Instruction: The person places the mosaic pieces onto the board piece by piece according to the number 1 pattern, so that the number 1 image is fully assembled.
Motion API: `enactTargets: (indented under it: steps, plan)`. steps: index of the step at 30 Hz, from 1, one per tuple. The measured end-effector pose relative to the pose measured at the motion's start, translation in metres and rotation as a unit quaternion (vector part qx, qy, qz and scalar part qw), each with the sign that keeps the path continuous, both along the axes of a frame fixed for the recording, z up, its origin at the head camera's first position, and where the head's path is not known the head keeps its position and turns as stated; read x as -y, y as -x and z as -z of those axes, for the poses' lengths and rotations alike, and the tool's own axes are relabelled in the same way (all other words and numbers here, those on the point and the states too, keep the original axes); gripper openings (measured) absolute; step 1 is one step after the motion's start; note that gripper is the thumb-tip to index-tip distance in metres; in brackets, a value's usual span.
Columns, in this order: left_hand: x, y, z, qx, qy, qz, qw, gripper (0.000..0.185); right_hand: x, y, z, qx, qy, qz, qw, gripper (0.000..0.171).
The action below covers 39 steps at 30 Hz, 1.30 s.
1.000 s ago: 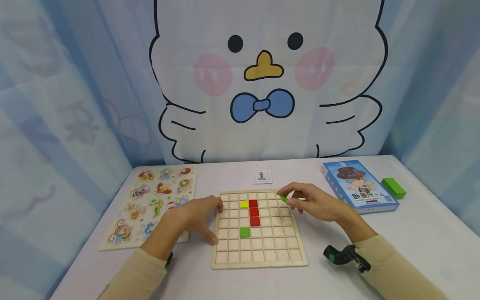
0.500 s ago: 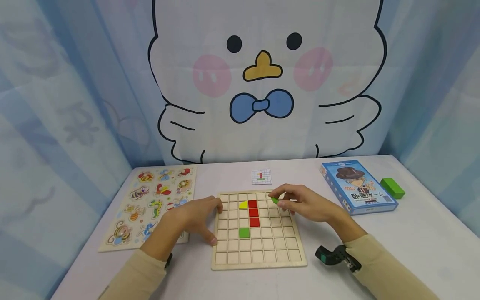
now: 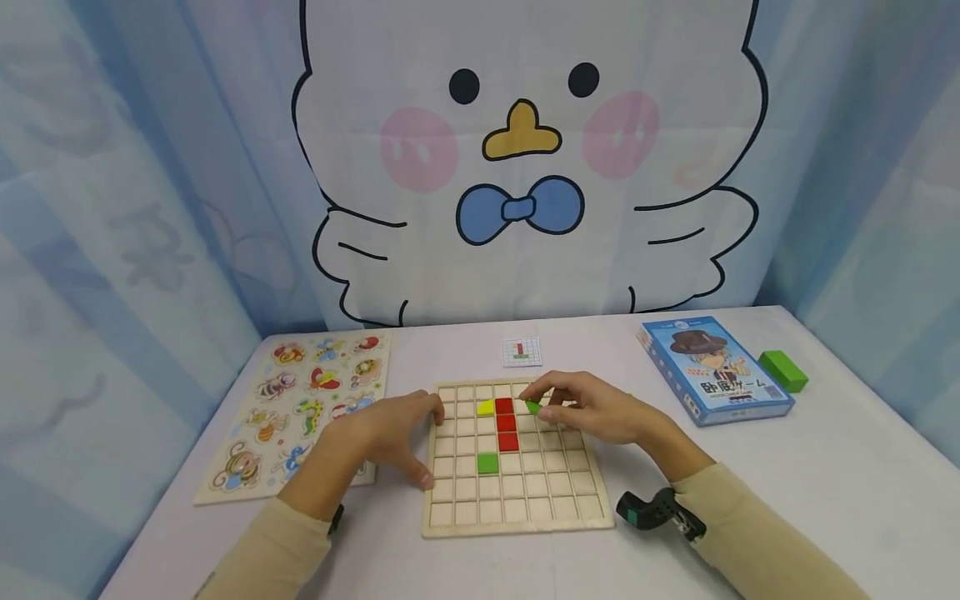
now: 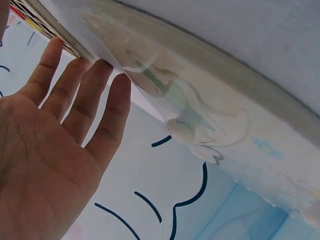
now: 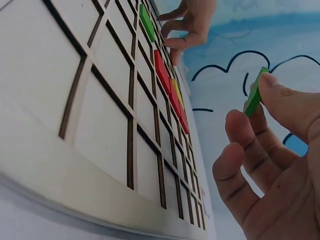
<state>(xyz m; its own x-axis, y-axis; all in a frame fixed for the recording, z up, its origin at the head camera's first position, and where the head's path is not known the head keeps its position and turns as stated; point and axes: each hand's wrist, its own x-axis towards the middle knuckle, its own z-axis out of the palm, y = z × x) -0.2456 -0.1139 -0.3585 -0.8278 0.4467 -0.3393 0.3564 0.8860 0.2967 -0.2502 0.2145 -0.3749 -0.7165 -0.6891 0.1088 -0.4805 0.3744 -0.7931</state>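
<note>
White tabletop fills the lower view, set against a blue curtain printed with a large cartoon bird wearing a blue bow tie.

Nearest to us, toward the table's front edge, lies a wooden grid board (image 3: 517, 458) of square cells. Our left hand (image 3: 390, 433) rests on its left edge, fingers straight and relaxed, holding nothing. On the board we see a green square tile (image 3: 488, 463), a column of red tiles (image 3: 507, 424) above it, and a yellow tile (image 3: 487, 407) touching the column's top on the left.

Our right hand (image 3: 592, 408) hovers over the board's far rows, thumb and forefinger pinching a small green piece (image 3: 533, 407) just right of the topmost red tile. In the right wrist view the green piece (image 5: 254, 94) is held on edge, clear of the board.

To seat it well, we judge the piece should be turned flat, lined up with the cell walls, then lowered while the left hand steadies the board.

Left of the board, along the table's left edge, is an animal peg puzzle (image 3: 300, 408). Beyond the board sits a small pattern card (image 3: 522, 352) showing a red column and a green bar. At the far right corner lie a blue game box (image 3: 712, 368), its writing too small to read surely, and a green block (image 3: 783, 371).
</note>
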Motion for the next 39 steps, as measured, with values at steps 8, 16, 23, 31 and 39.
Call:
enactTargets:
  steps: [8,16,23,31,39]
  plan:
    - [0.002,0.003,0.001,-0.001,0.001,0.000,1.0000,0.072,0.009,0.003,0.004,-0.003,-0.016,-0.016,1.000,0.035]
    - [0.000,0.002,-0.001,-0.003,0.002,0.000,1.0000,0.072,0.016,0.003,0.005,-0.005,-0.011,-0.028,1.000,0.032]
    - [0.002,0.002,0.000,0.004,0.001,-0.002,1.0000,0.074,0.021,0.000,0.007,-0.005,-0.012,-0.036,0.999,0.031]
    - [0.001,0.000,0.000,0.002,0.001,-0.003,1.0000,0.074,0.026,-0.003,0.008,0.003,-0.028,-0.038,0.999,0.033]
    - [0.002,0.001,0.000,0.000,0.000,-0.002,1.0000,0.074,0.031,-0.005,0.008,0.008,-0.031,-0.044,0.999,0.032]
